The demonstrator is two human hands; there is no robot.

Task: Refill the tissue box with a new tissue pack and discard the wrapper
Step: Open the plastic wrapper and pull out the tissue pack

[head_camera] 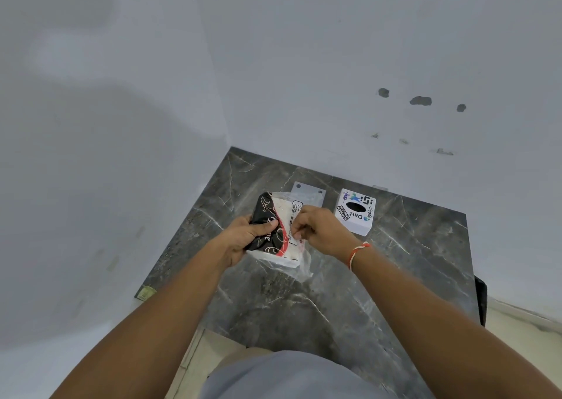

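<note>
Above the dark marble table (334, 301) I hold a tissue pack (272, 231) in a black, red and clear plastic wrapper. My left hand (243, 235) grips its black end, thumb on top. Pinching the clear wrapper film at the pack's right side is my right hand (319, 228). Loose clear film hangs below the pack, and white tissues show inside it. The white tissue box (355, 213), with a black oval slot and printed stickers on top, stands on the table to the right of my hands.
A flat white plate with holes (308, 192) lies on the table behind the pack. Pale walls close the table in at the left and back. The table's front and right edges drop to a light floor.
</note>
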